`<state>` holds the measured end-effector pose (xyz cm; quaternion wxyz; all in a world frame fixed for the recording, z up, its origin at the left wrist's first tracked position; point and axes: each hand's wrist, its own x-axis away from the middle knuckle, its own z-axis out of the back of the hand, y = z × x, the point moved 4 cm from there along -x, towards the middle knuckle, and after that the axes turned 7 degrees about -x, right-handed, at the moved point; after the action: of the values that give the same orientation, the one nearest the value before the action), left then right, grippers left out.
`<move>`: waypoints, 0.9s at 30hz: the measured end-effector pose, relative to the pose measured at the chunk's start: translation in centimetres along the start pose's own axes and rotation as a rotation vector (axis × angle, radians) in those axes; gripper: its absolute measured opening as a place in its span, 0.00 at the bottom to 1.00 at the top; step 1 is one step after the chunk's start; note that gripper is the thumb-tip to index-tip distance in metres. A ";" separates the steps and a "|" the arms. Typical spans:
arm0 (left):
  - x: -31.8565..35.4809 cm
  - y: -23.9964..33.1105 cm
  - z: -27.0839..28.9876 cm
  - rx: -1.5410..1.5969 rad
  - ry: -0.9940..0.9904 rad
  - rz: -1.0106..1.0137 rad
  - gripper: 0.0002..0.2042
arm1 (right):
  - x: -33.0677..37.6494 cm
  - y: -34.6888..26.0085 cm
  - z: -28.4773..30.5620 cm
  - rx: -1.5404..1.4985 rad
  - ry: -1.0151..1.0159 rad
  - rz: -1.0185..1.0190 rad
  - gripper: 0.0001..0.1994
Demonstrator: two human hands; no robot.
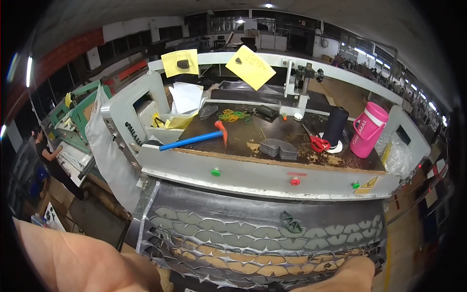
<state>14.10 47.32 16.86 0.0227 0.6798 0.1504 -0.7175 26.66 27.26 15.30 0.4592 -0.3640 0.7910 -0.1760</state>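
Note:
My left hand and forearm [90,263] loom large at the lower left, close to the near left corner of the sheet; the fingers do not show. At the lower right, my right hand [348,276] is over the near right part of the sheet, its fingers hidden too. Between them lies a dark grey sheet [204,197] with rows of curved cut-outs. Grey pieces fill the farther rows, while tan backing shows through the nearer ones. A small dark green cutting die [292,222] rests on the sheet right of centre, apart from both hands.
Behind the sheet, a machine beam [243,175] carries push buttons. On its top lie a blue-handled hammer [194,140], stacked grey pieces [278,149], rubber bands [232,116], red scissors [320,143], a black thread cone [335,127] and a pink bottle [368,131]. Another person [48,158] stands far left.

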 end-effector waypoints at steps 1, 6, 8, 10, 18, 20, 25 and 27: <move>0.3 -0.1 0.0 -0.004 0.002 0.007 0.33 | 0.0 0.1 0.1 0.008 -0.005 -0.010 0.09; 1.1 0.4 0.1 -0.019 -0.006 0.046 0.32 | 0.1 0.1 0.3 0.037 -0.014 -0.065 0.08; 1.0 -0.5 0.6 -0.017 -0.014 0.025 0.32 | 0.0 0.9 -0.3 0.032 -0.016 -0.054 0.08; 1.6 0.1 0.5 -0.026 -0.014 0.053 0.32 | 0.1 0.6 0.0 0.050 -0.022 -0.087 0.08; 2.3 -0.1 0.7 -0.030 -0.026 0.074 0.32 | -0.1 0.8 -0.1 0.086 -0.031 -0.131 0.08; 2.4 0.8 0.4 -0.028 -0.025 0.093 0.31 | 0.0 -0.1 0.0 0.106 -0.031 -0.152 0.08; 2.4 0.4 0.5 -0.016 -0.041 0.086 0.31 | 0.7 -0.1 -0.3 0.119 -0.025 -0.160 0.08; 3.1 0.4 0.7 -0.027 -0.034 0.105 0.31 | 0.7 -0.1 -0.3 0.137 -0.039 -0.184 0.08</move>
<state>13.29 47.32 13.81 0.0721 0.6740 0.1239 -0.7246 26.25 26.69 15.10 0.4803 -0.4062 0.7311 -0.2641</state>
